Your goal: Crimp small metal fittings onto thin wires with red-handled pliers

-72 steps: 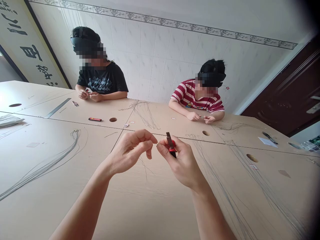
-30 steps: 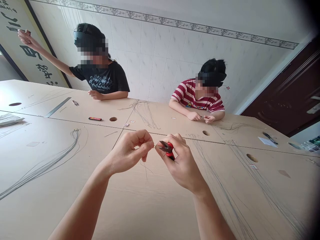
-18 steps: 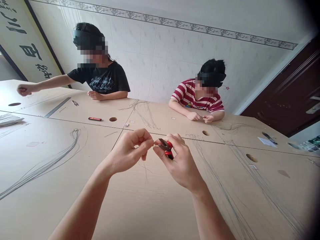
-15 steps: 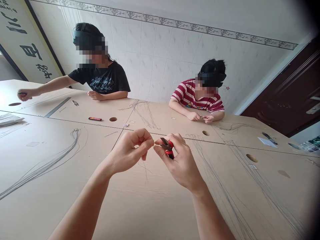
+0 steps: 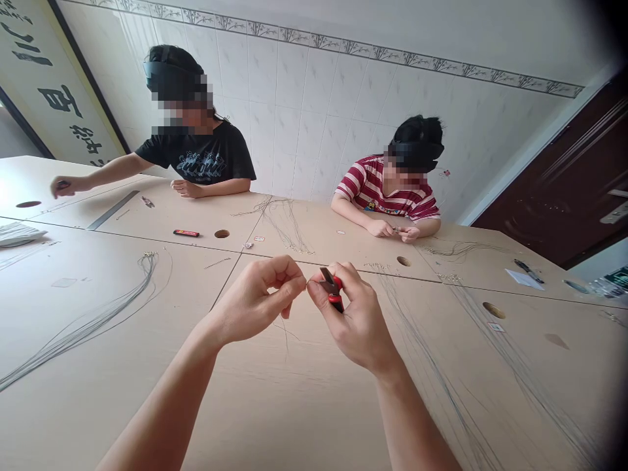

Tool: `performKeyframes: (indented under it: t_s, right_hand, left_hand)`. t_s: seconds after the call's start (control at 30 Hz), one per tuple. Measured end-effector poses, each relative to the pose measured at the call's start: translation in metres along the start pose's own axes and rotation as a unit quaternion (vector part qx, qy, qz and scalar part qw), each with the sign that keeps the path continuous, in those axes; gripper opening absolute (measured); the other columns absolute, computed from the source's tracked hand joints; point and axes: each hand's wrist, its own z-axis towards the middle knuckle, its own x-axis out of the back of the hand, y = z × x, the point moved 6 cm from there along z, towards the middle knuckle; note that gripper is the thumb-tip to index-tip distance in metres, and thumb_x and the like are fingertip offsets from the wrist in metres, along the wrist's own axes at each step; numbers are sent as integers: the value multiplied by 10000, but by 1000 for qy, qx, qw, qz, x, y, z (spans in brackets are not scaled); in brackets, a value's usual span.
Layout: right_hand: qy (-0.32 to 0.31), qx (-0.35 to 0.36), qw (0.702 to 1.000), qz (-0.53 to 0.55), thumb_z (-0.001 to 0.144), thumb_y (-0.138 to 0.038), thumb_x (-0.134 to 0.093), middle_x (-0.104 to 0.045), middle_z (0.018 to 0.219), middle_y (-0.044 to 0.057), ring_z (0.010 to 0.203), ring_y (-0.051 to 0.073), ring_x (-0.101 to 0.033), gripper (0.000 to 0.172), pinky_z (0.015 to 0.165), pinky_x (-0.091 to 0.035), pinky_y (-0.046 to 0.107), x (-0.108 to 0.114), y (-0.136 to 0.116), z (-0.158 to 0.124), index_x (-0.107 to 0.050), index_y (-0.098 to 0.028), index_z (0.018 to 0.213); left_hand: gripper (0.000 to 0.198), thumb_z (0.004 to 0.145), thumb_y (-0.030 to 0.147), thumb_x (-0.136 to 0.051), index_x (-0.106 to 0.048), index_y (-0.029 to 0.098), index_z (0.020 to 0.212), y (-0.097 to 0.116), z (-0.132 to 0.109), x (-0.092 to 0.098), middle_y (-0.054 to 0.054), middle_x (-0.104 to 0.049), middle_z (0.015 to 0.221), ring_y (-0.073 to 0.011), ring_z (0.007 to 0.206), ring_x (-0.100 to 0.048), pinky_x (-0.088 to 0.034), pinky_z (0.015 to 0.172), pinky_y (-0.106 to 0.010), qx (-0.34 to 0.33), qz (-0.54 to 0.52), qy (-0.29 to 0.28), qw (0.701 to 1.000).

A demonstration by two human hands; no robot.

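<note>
Left hand [image 5: 260, 297]: raised over the bench [image 5: 255, 412], thumb and index finger pinched together; anything between them too small to make out.
Right hand [image 5: 359, 315]: wrapped around a pair of pliers [image 5: 336, 301], thumb and fingertip close to the left fingertips; cannot tell if touching.
Pliers: red-and-black, gripped in the right hand, dark jaws seemingly parted and angled up toward the left.
Loose strands [image 5: 286, 340]: thin and dark, just below the left hand; hanging or lying on the bench, cannot tell.
Left-side wire bundle [image 5: 122, 309]: curving across the bench, tips gathered near a seam.
Right-side wires [image 5: 422, 348]: fanned out beyond the right forearm, in two long groups.
Far side: metal ruler [image 5: 113, 210], red-and-black stick-shaped case [image 5: 186, 233] and, just beside it, a round hole [image 5: 222, 234].
Across the bench: co-worker in a black T-shirt [image 5: 206, 157], one arm stretched out to the side; co-worker in a striped shirt [image 5: 392, 186], hands close together.
Backdrop: tiled wall [image 5: 304, 124], framed calligraphy [image 5: 59, 98], dark door [image 5: 559, 170].
</note>
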Motion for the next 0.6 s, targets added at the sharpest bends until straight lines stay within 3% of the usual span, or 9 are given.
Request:
performKeyframes:
  t_s: [0.13,0.23,0.33,0.4,0.47,0.53,0.6]
  right_hand:
    - [-5,-3,1000,-1,903,-171,-550,-512,719,-31,715,143,-485,140,738,-406,302,0,1,0,-493,-222,785]
    - [-4,-2,1000,-10,907,-182,-550,-519,722,-25,724,150,-492,160,735,-408,307,1,-1,0,-480,-223,769]
    - [-4,9,999,-33,898,-150,-545,-537,736,-16,747,162,-494,165,737,-408,315,2,-2,0,-472,-229,772]
    - [-4,22,999,-47,890,-130,-540,-549,744,-11,761,171,-494,156,737,-408,320,4,-3,0,-479,-234,790]
    - [2,32,998,-52,887,-124,-539,-558,752,-10,765,173,-495,146,741,-408,323,7,-3,1,-490,-237,809]
    - [9,33,998,-55,876,-107,-540,-563,766,-12,764,169,-500,144,748,-407,324,11,-2,1,-505,-237,825]
    - [17,25,998,-55,857,-83,-537,-566,777,-14,766,166,-509,156,754,-407,324,13,1,1,-514,-236,835]
  left_hand:
    - [351,956,456,-481,-611,180,784,-1,1,4,-11,-649,659,-148,659,-590,-455,618,-265,9,-7,14,1000]
    - [373,951,526,-469,-663,208,944,-6,3,10,-51,-723,945,-208,957,-632,-467,857,-324,24,-21,68,997]
    - [408,955,546,-448,-658,244,1130,-12,7,9,-67,-664,1235,-237,1213,-548,-388,1037,-362,31,-103,83,991]
    - [461,957,569,-417,-668,223,1130,-16,10,0,-89,-654,1264,-246,1232,-547,-382,1062,-374,37,-186,29,981]
    - [547,958,611,-349,-692,193,1041,-18,11,-11,-110,-709,1132,-244,1106,-629,-437,1006,-375,61,-250,-65,964]
    - [668,951,656,-249,-706,172,905,-20,6,-19,-110,-742,876,-221,857,-687,-503,873,-355,94,-272,-160,944]
    - [741,924,701,-202,-697,167,785,-22,0,-21,-72,-656,578,-175,555,-619,-517,659,-317,117,-284,-222,926]
